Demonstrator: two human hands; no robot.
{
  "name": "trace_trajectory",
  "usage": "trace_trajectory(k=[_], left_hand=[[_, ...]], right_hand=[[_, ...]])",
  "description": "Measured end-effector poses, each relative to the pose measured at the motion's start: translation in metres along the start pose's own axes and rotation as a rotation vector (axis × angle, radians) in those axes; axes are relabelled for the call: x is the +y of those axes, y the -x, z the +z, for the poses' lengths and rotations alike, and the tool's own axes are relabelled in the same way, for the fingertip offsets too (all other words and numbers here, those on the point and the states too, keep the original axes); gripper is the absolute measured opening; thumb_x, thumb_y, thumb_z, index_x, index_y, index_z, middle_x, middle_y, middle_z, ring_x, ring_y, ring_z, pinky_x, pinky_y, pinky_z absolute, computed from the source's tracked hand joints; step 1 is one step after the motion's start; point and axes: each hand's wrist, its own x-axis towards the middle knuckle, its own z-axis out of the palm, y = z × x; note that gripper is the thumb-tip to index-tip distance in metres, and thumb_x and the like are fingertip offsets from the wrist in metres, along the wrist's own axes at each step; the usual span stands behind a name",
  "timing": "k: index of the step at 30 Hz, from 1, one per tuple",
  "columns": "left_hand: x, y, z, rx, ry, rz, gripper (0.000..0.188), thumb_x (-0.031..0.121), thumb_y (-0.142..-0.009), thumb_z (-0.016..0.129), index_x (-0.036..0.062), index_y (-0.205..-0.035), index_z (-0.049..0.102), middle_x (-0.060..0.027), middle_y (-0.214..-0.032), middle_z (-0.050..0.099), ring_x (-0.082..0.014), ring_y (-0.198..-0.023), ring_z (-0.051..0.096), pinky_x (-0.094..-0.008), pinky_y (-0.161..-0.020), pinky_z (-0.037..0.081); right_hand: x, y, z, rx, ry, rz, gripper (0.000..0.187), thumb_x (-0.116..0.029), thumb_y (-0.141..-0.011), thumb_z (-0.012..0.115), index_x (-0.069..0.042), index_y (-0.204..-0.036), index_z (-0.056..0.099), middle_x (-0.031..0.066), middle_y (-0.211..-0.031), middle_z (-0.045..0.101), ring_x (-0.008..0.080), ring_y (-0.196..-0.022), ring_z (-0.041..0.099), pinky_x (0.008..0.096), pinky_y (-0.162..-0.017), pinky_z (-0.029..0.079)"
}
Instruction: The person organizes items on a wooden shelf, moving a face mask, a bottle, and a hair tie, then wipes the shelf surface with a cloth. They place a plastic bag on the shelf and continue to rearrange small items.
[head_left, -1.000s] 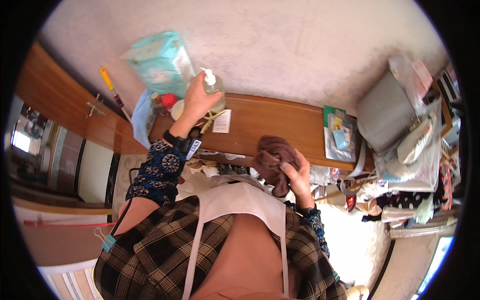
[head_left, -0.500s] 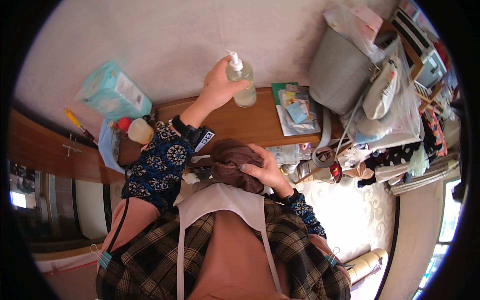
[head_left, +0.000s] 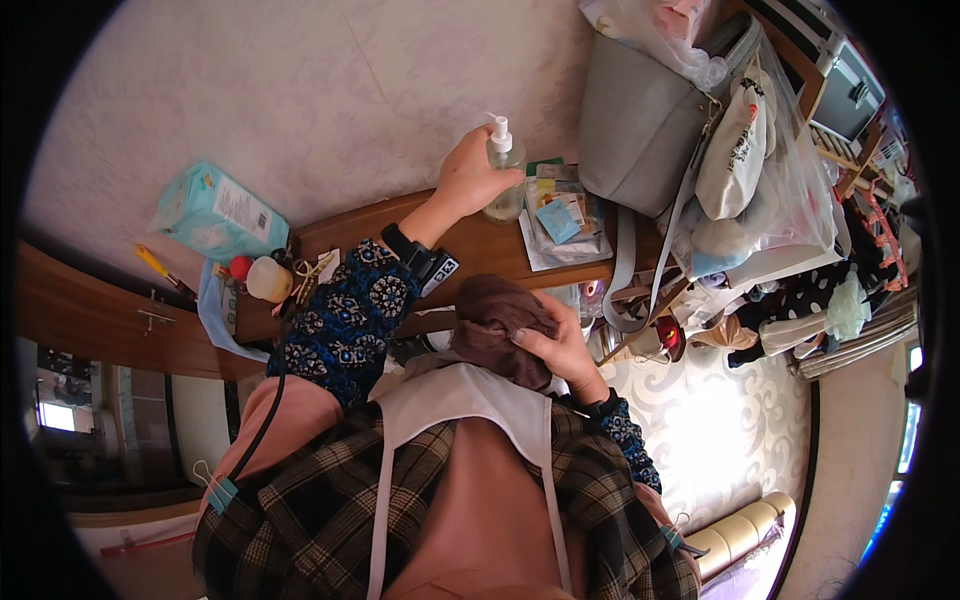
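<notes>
Left hand (head_left: 474, 178) grips clear pump bottle (head_left: 507, 201) | right hand (head_left: 563, 347) clutches brown cloth (head_left: 492, 328) | keep bottle upright (flat packets (head_left: 563, 222) lie just beside)

Corner of a room with a mottled wall (head_left: 300, 100), a wooden bench (head_left: 365, 225) and a sunlit floor (head_left: 735, 415).

The pale, faintly pinkish wall fills the upper left and top centre of the frame, crossed by a thin slanting line; the brown bench runs along its foot through the middle. At the left, a glossy wooden panel (head_left: 85, 310) carries a metal fitting (head_left: 153, 318), with dark, reflective panes (head_left: 95, 400) below. Glare whitens the floor's swirling pattern at the lower right, beside a plain beige wall (head_left: 850, 440); a bright window (head_left: 911, 400) shows at the far right edge.
</notes>
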Motion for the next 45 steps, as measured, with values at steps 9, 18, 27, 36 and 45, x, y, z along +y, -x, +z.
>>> trace_trajectory(k=[9, 18, 27, 36, 45], left_hand=[[0.007, -0.005, 0.025, 0.105, -0.059, 0.053, 0.071, 0.027, -0.073, 0.079, -0.0018, -0.130, 0.051, -0.0216, -0.124, 0.059, -0.0363, -0.114, 0.058, -0.0417, -0.098, 0.047], [0.016, -0.015, 0.058, 0.146, 0.010, 0.159, 0.076, 0.027, -0.075, 0.080, -0.0028, -0.135, 0.045, -0.0241, -0.129, 0.054, -0.0376, -0.121, 0.054, -0.0420, -0.102, 0.044], [0.017, -0.005, 0.062, 0.176, 0.072, 0.140, 0.073, 0.021, -0.069, 0.082, -0.0042, -0.128, 0.047, -0.0227, -0.114, 0.053, -0.0399, -0.109, 0.054, -0.0447, -0.093, 0.047], [-0.008, 0.021, 0.032, 0.064, 0.125, 0.131, 0.098, 0.026, -0.069, 0.085, -0.0030, -0.144, 0.031, -0.0269, -0.140, 0.041, -0.0397, -0.133, 0.039, -0.0455, -0.109, 0.037], [-0.105, 0.188, -0.146, 0.663, -0.292, 0.024, 0.052, 0.014, -0.077, 0.077, 0.0055, -0.124, 0.056, -0.0162, -0.123, 0.057, -0.0356, -0.115, 0.054, -0.0437, -0.099, 0.044]], right_hand=[[-0.011, 0.005, -0.026, -0.009, 0.008, 0.011, 0.049, -0.011, -0.084, 0.075, 0.005, -0.126, 0.056, 0.0067, -0.116, 0.065, 0.0134, -0.106, 0.059, 0.0294, -0.096, 0.046], [-0.007, 0.009, -0.039, -0.028, -0.017, 0.064, 0.050, -0.012, -0.083, 0.073, 0.005, -0.126, 0.056, 0.0075, -0.116, 0.065, 0.0142, -0.106, 0.060, 0.0295, -0.097, 0.046], [0.007, 0.003, -0.035, 0.028, 0.074, 0.023, 0.062, -0.027, -0.077, 0.073, 0.007, -0.127, 0.056, 0.0122, -0.115, 0.065, 0.0205, -0.106, 0.061, 0.0339, -0.099, 0.044], [0.022, -0.014, -0.013, -0.009, 0.061, 0.083, 0.064, -0.027, -0.077, 0.073, 0.007, -0.128, 0.055, 0.0128, -0.116, 0.064, 0.0219, -0.106, 0.061, 0.0356, -0.099, 0.045], [-0.002, -0.049, 0.039, -0.027, 0.144, 0.009, 0.054, -0.025, -0.080, 0.073, 0.006, -0.122, 0.058, 0.0109, -0.112, 0.065, 0.0196, -0.104, 0.061, 0.0340, -0.097, 0.045]])
